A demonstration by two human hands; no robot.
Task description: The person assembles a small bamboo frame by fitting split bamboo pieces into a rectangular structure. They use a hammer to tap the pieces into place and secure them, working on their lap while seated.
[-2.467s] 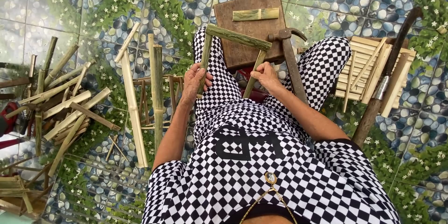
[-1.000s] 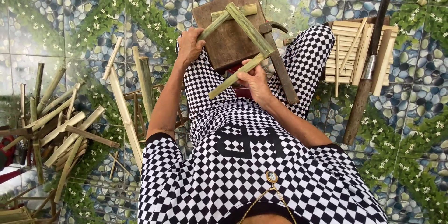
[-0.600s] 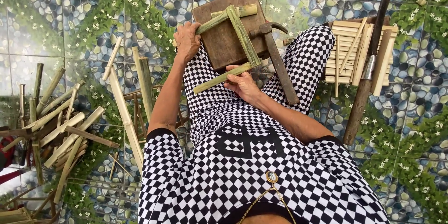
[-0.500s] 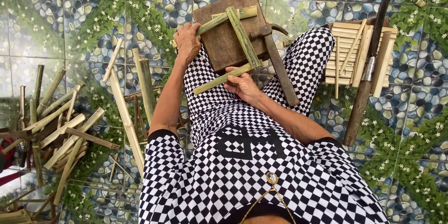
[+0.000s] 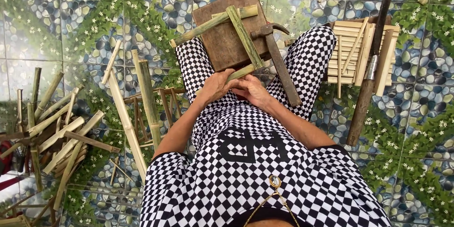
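A: Where does the wooden block lie?

B: On the floor between the person's knees, ahead of both hands. Two bamboo strips cross on it; the hammer leans across its right edge.

A: And to the sides?

B: Left, the pile of bamboo pieces, with the long bamboo poles nearer the left leg. Right, the slatted bamboo panel, the long-handled blade lying over it.

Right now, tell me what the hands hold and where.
Both hands, left and right, grip the near end of a green bamboo stick.
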